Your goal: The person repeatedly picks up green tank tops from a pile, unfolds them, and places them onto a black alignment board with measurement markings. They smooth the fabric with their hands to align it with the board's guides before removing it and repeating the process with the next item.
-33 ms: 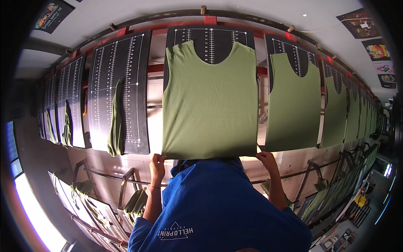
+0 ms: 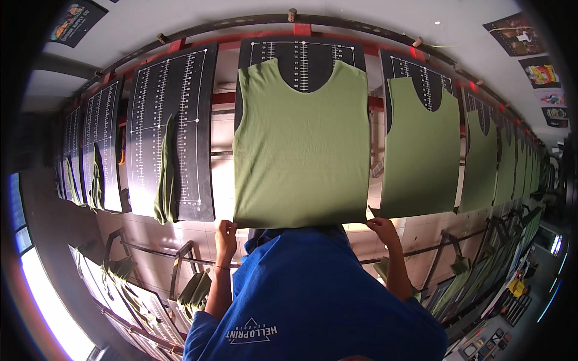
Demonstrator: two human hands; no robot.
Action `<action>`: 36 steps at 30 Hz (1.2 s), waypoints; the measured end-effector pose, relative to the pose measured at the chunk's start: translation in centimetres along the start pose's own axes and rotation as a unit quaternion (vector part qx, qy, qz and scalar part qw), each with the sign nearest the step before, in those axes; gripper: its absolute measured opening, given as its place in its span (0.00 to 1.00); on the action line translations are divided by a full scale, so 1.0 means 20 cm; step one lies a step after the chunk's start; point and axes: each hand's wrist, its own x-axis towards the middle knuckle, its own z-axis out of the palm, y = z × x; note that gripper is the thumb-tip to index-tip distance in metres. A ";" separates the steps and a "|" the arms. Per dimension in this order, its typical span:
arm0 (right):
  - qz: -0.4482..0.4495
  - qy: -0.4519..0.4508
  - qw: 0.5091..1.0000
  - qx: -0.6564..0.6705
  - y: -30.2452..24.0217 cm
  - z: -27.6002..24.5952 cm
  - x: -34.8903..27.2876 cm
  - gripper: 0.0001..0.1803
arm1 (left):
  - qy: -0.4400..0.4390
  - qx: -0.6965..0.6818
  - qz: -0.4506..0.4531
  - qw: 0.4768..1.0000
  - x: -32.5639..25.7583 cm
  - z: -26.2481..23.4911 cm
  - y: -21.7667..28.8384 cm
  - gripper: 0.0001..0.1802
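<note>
A dark poster (image 2: 74, 22) with bright colours hangs top left. Three more colourful posters (image 2: 539, 72) hang in a row top right, on the pale wall.

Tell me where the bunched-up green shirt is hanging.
In the head view, the bunched green shirt hangs on the black ruled board, left of the flat green shirt.
</note>
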 end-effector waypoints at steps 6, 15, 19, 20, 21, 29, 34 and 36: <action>-0.341 0.242 0.895 -0.158 -0.62 0.13 0.18 0.23 | 0.094 0.040 0.227 0.969 0.59 0.04 0.43 0.17; -0.434 0.257 0.777 -0.377 -1.41 0.08 1.07 0.38 | 0.168 0.185 0.259 0.933 0.96 0.11 0.77 0.05; -0.500 0.118 0.779 -0.359 -1.33 0.67 0.63 0.41 | 0.085 0.040 0.170 0.981 0.97 0.09 0.77 0.09; -0.567 -0.015 0.746 -0.349 -1.19 0.82 0.43 0.42 | 0.056 0.021 0.147 0.987 0.96 0.08 0.83 0.11; -0.626 -0.133 0.691 -0.335 -1.07 0.93 0.29 0.43 | 0.029 0.006 0.119 0.992 0.95 0.05 0.85 0.13; -0.438 0.283 0.788 -0.328 -1.65 0.43 1.09 0.39 | 0.035 0.027 0.148 0.988 1.09 -0.01 0.86 0.10; -0.598 -0.047 0.706 -0.377 -1.52 1.10 0.47 0.43 | 0.158 0.045 0.270 0.949 1.41 0.00 0.97 0.10; -0.662 -0.192 0.605 -0.398 -1.33 1.28 0.26 0.45 | 0.166 0.030 0.277 0.946 1.59 0.04 1.09 0.10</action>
